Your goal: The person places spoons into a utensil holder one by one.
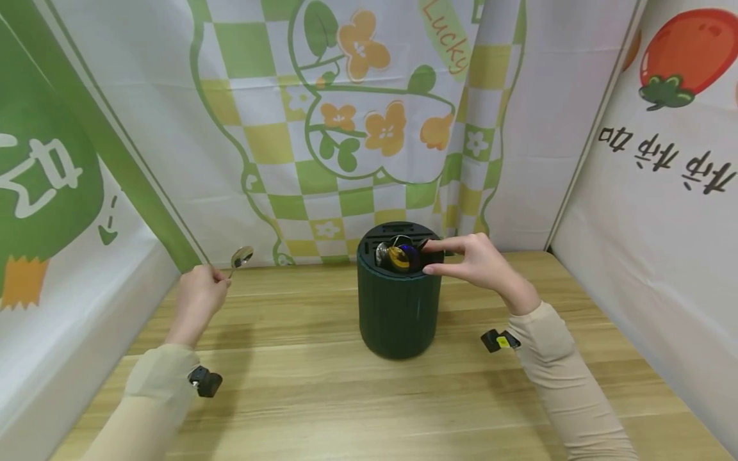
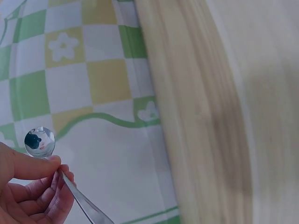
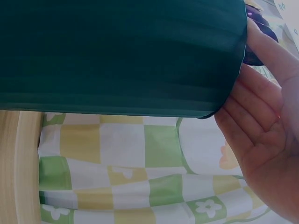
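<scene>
My left hand (image 1: 200, 296) pinches a shiny metal spoon (image 1: 242, 257) by its handle, bowl raised, at the left over the table. In the left wrist view, the spoon's handle (image 2: 86, 205) sticks out below the thumb and fingers. A dark green ribbed utensil holder (image 1: 398, 314) stands upright in the middle, with a slotted black top. Several spoon heads, one of them gold (image 1: 398, 258), poke up from its opening. My right hand (image 1: 475, 259) is at the holder's right rim, thumb and forefinger spread apart beside the spoon heads. Its other fingers lie along the top edge in the right wrist view.
The wooden table (image 1: 323, 397) carries the holder. A checkered, flowered curtain (image 1: 357, 153) hangs right behind it. White printed cloth walls (image 1: 634, 211) close off both sides. Small black cameras (image 1: 205, 381) are strapped on both sleeved wrists.
</scene>
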Motion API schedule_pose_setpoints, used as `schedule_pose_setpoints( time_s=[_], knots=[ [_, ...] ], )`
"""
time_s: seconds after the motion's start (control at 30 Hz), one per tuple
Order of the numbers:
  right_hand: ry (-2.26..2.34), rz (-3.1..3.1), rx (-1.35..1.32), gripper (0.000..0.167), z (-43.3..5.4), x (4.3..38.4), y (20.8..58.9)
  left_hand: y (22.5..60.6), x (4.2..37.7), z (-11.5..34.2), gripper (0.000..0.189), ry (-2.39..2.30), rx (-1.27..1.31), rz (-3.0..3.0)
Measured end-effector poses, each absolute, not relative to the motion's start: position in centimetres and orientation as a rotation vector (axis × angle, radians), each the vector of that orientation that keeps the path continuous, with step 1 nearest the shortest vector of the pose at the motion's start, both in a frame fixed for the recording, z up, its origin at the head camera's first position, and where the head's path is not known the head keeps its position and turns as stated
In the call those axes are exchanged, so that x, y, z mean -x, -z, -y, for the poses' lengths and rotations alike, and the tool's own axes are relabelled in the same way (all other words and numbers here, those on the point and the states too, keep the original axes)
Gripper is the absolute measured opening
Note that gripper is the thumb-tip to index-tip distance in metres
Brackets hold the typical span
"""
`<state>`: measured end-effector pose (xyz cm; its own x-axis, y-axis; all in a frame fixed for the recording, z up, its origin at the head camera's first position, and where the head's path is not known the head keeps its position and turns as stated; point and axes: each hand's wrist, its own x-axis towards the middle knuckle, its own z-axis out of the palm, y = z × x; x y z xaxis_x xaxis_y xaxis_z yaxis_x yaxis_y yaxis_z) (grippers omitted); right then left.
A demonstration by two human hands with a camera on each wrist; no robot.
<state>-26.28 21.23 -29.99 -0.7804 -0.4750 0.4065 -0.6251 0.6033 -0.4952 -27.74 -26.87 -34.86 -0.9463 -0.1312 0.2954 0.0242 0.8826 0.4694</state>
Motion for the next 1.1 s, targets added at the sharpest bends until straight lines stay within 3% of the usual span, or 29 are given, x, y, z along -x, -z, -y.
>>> schedule_pose_setpoints(
  time_s=[1.1],
  knots=[
    [-0.943,2.599,-0.903,0.041,-21.2,26.3,30.0,31.3,27.2,19.1,0.016,1.006,0.019,2.566]
  ],
)
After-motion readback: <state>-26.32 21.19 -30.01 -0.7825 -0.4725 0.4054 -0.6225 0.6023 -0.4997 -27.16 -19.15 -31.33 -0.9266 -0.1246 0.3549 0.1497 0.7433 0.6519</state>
